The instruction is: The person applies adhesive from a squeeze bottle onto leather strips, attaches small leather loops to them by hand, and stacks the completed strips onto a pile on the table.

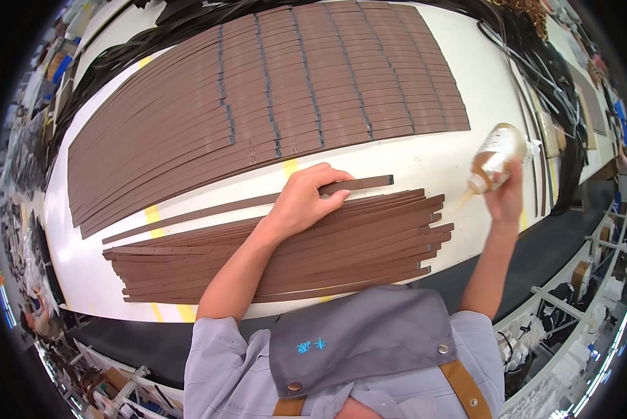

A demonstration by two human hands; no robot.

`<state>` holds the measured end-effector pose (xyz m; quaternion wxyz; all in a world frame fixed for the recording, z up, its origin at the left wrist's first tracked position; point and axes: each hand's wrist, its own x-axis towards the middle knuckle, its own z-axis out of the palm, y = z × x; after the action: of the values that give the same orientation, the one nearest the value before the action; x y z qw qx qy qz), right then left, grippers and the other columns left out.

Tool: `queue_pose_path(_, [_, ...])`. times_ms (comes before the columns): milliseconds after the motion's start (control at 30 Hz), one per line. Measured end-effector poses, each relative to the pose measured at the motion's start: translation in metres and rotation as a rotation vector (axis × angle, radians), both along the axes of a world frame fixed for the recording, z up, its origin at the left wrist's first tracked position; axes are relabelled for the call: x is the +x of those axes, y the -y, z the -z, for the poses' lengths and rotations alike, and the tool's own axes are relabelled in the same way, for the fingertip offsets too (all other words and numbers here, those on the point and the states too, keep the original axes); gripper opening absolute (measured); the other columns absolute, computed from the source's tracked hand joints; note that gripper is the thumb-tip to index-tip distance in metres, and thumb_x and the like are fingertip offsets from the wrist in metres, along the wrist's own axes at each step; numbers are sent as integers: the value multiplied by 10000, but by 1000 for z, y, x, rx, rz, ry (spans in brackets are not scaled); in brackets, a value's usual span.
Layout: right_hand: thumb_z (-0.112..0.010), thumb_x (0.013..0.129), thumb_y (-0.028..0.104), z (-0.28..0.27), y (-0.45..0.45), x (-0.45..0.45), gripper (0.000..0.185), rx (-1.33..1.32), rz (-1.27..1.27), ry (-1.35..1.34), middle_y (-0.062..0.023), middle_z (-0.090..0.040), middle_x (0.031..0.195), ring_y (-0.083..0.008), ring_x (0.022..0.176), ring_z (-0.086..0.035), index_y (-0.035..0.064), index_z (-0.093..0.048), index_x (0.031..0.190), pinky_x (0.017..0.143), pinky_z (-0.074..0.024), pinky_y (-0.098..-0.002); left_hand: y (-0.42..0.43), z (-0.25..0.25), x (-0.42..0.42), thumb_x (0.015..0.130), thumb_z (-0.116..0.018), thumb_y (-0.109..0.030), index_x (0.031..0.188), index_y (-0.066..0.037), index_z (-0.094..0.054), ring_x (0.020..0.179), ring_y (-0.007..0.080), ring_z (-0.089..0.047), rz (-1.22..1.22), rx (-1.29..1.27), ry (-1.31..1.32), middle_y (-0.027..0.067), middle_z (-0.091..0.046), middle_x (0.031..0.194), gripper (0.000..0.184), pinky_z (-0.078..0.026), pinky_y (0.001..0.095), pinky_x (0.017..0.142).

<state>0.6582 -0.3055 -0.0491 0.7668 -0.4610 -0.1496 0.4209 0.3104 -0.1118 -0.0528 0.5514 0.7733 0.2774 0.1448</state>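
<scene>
My left hand (310,199) pinches a single brown strip (369,183) between thumb and fingers; the strip lies lengthwise across the white table, its dark end pointing right. My right hand (505,195) is wrapped round a glue bottle (498,157) with a label, tilted with its narrow nozzle pointing down and left, above the table and right of the strips. Below my left hand lies a loose pile of brown strips (341,244). Beyond it, many brown strips (187,119) lie side by side, crossed by several dark lines.
The white table (439,157) has yellow tape marks. Black strips and cords (572,153) hang along its right edge, with more dark strips (111,70) at the far left. Shelving with items (537,314) stands at the lower right. A person (41,321) is at the lower left.
</scene>
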Motion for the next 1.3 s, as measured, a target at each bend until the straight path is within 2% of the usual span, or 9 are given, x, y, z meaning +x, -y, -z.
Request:
queue_pose_path(100, [-588, 981, 353, -45, 30, 50, 494, -357, -233, 400, -75, -663, 1069, -137, 902, -653, -18, -517, 1300, 771, -531, -269, -1, 3, -1, 861, -667, -154, 1069, -31, -701, 863, 249, -636, 52, 43, -50, 104, -677, 941, 244, -505, 347, 774])
queue_pose_path(167, [-680, 890, 381, -71, 38, 62, 517, -795, -253, 743, -72, -669, 933, -128, 777, -642, -23, -587, 1199, 684, -509, -281, -1, 8, -2, 858, -675, -154, 1062, -35, -708, 833, 223, -628, 57, 101, -30, 89, -679, 921, 238, -498, 333, 747])
queue_pose_path(367, [-779, 763, 366, -45, 64, 89, 579, -1407, -402, 1322, -139, -688, 839, -256, 783, -675, -84, -620, 1091, 757, -533, -323, 0, -2, -4, 859, -676, -178, 1049, -38, -711, 815, 224, -627, 88, 115, -42, 94, -681, 904, 238, -494, 340, 734])
queue_pose_path(400, [-770, 777, 272, -44, 63, 80, 503, -1472, -332, 1383, -175, -678, 910, -303, 843, -660, -78, -616, 1103, 770, -530, -350, 0, -6, -4, 858, -676, -180, 1046, -36, -710, 817, 228, -627, 91, 106, -55, 96, -679, 900, 239, -494, 341, 735])
queue_pose_path(500, [-737, 816, 184, -80, 26, -5, 378, -1111, 47, 1523, -167, -651, 988, -296, 922, -639, -52, -622, 1089, 813, -516, -363, 3, -15, -7, 861, -671, -183, 1054, -34, -704, 820, 244, -628, 120, 132, -25, 105, -673, 887, 246, -496, 347, 741])
queue_pose_path(633, [-759, 726, 34, -98, -25, -105, 339, -398, -443, 1451, -135, -612, 1027, -294, 980, -616, -8, -604, 1024, 868, -491, -355, 11, -23, -4, 860, -666, -171, 1074, -35, -697, 835, 274, -637, 194, 210, -36, 119, -671, 898, 256, -505, 365, 762])
queue_pose_path(1133, [-756, 700, 19, -89, -74, -166, 233, -238, -687, 1603, -95, -609, 1024, -294, 943, -594, 34, -604, 876, 802, -506, -382, 7, -48, -38, 870, -663, -173, 1093, -27, -693, 888, 280, -648, 135, 178, 90, 128, -680, 981, 268, -527, 363, 773])
queue_pose_path(1200, [-744, 697, 5, -86, -88, -169, 229, -133, -661, 1683, -94, -602, 1007, -297, 934, -585, 41, -595, 867, 806, -498, -382, -9, -58, -76, 871, -679, -192, 1109, -33, -694, 895, 285, -647, 66, 148, 2, 125, -681, 970, 287, -521, 371, 784])
queue_pose_path(1300, [-738, 701, 6, -75, -122, -175, 219, -87, -658, 1705, -98, -594, 992, -299, 942, -576, 43, -589, 857, 824, -487, -386, -52, -59, -187, 837, -736, -218, 1083, -41, -717, 759, 175, -569, -196, 233, -152, 59, -635, 843, 304, -465, 313, 680])
